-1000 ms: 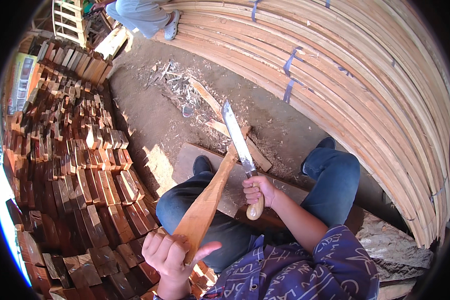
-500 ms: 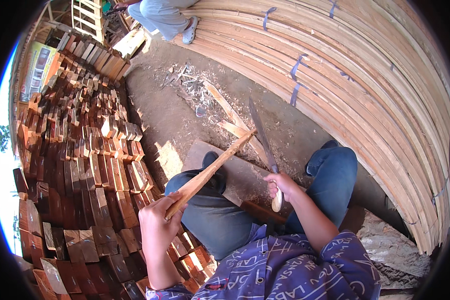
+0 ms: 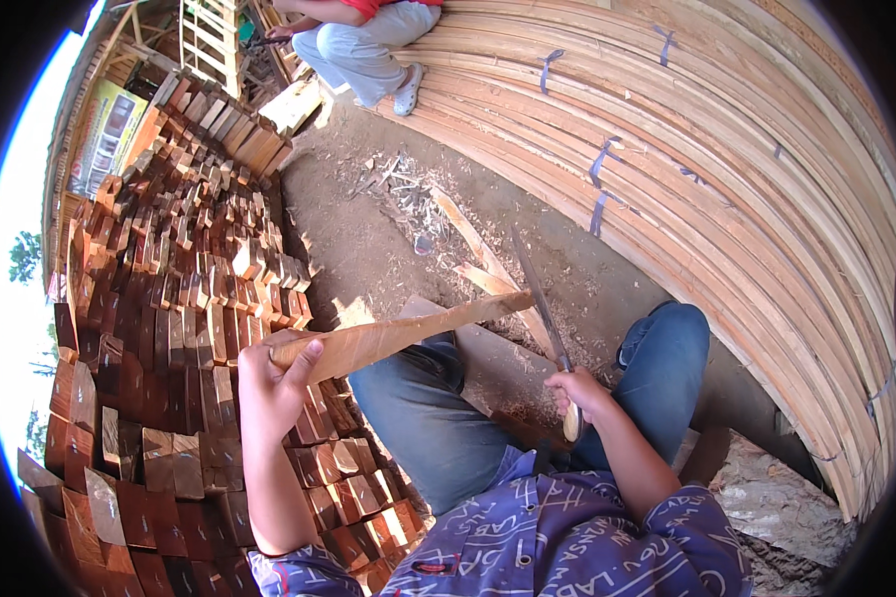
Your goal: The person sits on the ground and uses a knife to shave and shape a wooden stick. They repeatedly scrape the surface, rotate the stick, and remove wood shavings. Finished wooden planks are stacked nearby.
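Bare ground (image 3: 334, 214) runs between stacked blocks (image 3: 169, 348) at frame left and long boards (image 3: 687, 129) at upper right. Left of centre, the left hand (image 3: 277, 393) has its grip closed on the stick's (image 3: 408, 336) broad end, thumb along the side. Near the middle, the right hand (image 3: 579, 391) wraps the knife's (image 3: 534, 284) handle, blade upward at the stick's narrow tip; contact cannot be told. Beyond lie offcuts (image 3: 465, 224) and shavings (image 3: 393, 184).
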The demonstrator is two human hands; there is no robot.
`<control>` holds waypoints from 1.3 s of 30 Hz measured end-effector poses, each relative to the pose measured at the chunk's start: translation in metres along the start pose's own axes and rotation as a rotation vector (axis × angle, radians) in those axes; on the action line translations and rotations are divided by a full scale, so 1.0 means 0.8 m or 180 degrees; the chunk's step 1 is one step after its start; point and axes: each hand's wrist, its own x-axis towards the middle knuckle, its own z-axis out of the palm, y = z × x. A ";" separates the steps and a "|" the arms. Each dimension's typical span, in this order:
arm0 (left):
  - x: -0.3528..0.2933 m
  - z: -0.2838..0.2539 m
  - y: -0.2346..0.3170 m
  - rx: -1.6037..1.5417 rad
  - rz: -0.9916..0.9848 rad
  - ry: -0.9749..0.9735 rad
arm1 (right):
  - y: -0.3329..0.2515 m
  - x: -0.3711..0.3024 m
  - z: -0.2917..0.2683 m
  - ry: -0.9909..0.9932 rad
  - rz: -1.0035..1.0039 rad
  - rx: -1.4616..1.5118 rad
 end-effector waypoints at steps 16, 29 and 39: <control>-0.151 0.077 -0.089 -0.2003 -0.1570 0.0329 | 0.005 -0.007 0.030 0.0265 -0.1083 -0.1517; -0.156 0.086 -0.037 -0.2334 -0.1477 0.0218 | 0.008 -0.039 0.116 -0.0281 -0.1941 -0.3057; -0.157 0.088 0.006 -0.1788 -0.1280 0.0154 | 0.015 -0.027 0.092 0.0315 -0.1761 -0.3237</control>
